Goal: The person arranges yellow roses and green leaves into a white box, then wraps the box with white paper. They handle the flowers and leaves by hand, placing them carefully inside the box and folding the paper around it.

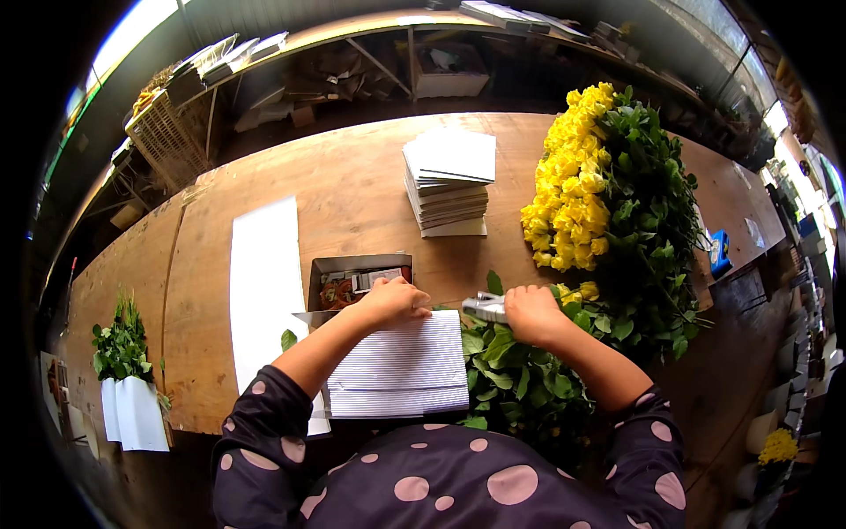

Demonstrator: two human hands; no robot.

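Stapler, gripped by the closed right hand near the tabletop's front edge, beside a ribbed paper sleeve pinned under the curled left hand. Probable fault: paper slipping, so a staple lands crooked or nips fingers.

A single head-worn fisheye view looks steeply down from above the person's chest onto the wooden desk, facing forward across it toward shelving at the far side. It sits close: the dotted sleeves enter from the lower edge, and the left hand and right hand lie near the middle. Straight desk edges bow toward the dark round rim. No second view shares the scene
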